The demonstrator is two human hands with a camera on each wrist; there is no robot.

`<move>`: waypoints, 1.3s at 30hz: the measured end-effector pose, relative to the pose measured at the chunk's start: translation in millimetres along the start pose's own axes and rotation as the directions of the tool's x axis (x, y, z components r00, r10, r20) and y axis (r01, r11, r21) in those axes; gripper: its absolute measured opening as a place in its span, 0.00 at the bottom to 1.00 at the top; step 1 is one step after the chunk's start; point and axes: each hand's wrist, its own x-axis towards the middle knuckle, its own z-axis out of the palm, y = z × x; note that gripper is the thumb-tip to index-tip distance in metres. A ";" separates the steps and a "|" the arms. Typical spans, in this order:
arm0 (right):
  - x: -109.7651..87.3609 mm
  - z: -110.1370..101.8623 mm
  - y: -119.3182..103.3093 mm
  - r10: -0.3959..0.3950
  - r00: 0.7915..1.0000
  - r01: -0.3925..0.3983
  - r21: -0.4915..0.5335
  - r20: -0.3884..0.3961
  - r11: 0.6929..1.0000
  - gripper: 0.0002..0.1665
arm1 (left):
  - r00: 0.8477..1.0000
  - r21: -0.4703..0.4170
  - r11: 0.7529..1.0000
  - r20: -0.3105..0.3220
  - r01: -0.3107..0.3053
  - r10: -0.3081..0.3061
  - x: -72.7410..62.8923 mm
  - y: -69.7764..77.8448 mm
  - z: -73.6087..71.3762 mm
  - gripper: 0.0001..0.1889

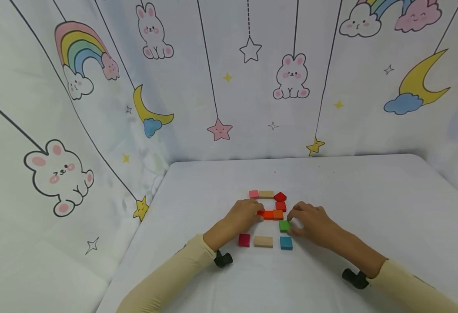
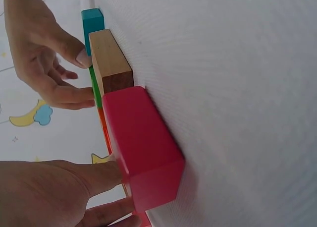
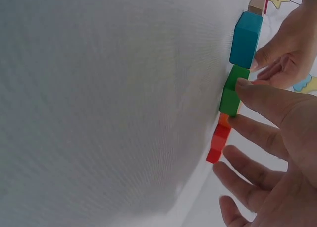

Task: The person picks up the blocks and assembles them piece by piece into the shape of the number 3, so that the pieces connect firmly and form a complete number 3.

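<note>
My right hand (image 1: 312, 221) pinches a green block (image 1: 284, 226) between thumb and index finger; in the right wrist view, the thumb rests at one end of the green block (image 3: 231, 94) and the index finger at the other. My left hand (image 1: 244, 215) holds the left end of an orange-red block (image 1: 268, 214) between thumb and fingers. An orange block (image 1: 278, 214) touches that block's right end. In the left wrist view, a crimson block (image 2: 141, 147) partly hides the left fingertips.
Above lie a pink block (image 1: 254, 194), a wooden block (image 1: 266, 194), a red pentagonal block (image 1: 280, 197) and a red block (image 1: 281, 206). Nearer me are a crimson block (image 1: 244, 240), a wooden block (image 1: 263, 241) and a blue block (image 1: 285, 243). White cloth (image 1: 197, 187) covers the table.
</note>
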 end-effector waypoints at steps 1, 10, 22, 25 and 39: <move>0.7 0.1 -0.8 0.001 1.000 -0.001 0.001 0.000 1.000 0.20 | 1.000 -0.003 1.000 0.003 0.002 -0.002 0.1 0.1 0.0 0.15; 2.1 -0.5 -4.1 0.011 1.000 -0.011 0.008 -0.012 1.000 0.20 | 1.000 -0.012 1.000 0.007 0.010 -0.010 1.0 0.2 0.5 0.16; 2.2 -1.9 -4.2 0.000 0.999 0.001 0.011 -0.035 1.000 0.20 | 1.000 -0.005 1.000 0.014 0.014 -0.014 0.8 2.2 -1.1 0.16; 2.4 -2.0 -4.2 -0.003 0.999 0.003 0.008 -0.040 1.000 0.20 | 1.000 -0.004 1.000 0.013 0.013 -0.013 0.8 2.2 -0.8 0.16; 2.1 1.3 1.5 0.009 0.998 -0.009 0.004 -0.056 1.000 0.20 | 1.000 0.004 1.000 -0.009 0.003 -0.003 0.4 1.0 2.4 0.15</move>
